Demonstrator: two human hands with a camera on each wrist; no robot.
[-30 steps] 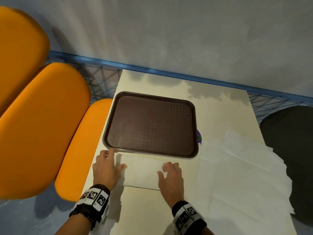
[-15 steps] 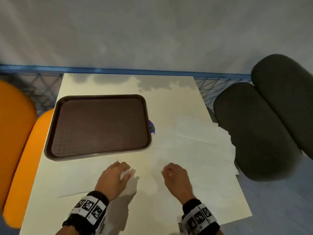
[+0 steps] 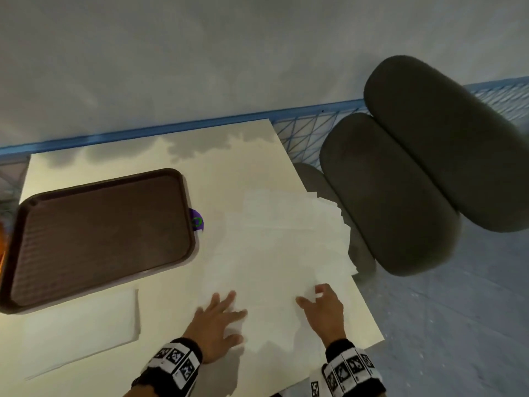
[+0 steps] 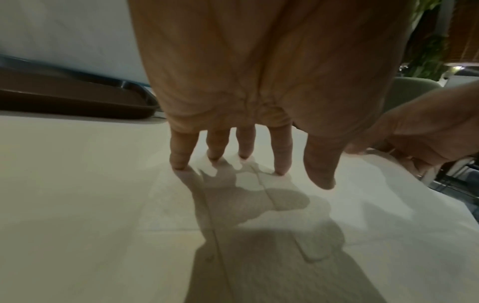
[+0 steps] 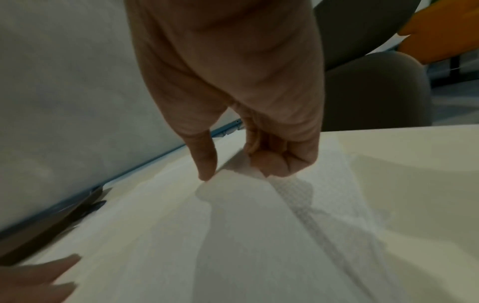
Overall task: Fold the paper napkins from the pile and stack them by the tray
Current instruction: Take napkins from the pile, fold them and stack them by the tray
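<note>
Left hand (image 3: 216,325) lies flat, fingers (image 4: 281,151) straight and spread, tips pressing the near edge of the napkin pile (image 3: 286,247). Right hand (image 3: 325,309) pinches a napkin corner (image 5: 243,164) between its curled fingers; the thumb (image 5: 204,160) points down, its tip on the paper. The pile sprawls at 3 o'clock of the brown tray (image 3: 97,236), overhanging the surface (image 3: 229,167) at its right edge. One folded napkin (image 3: 83,328) lies at 6 o'clock of the tray, just beside its rim. A small purple object (image 3: 197,222) shows at the tray's right rim. Dark grey cushions (image 3: 400,181) stand beyond the surface's right edge.
</note>
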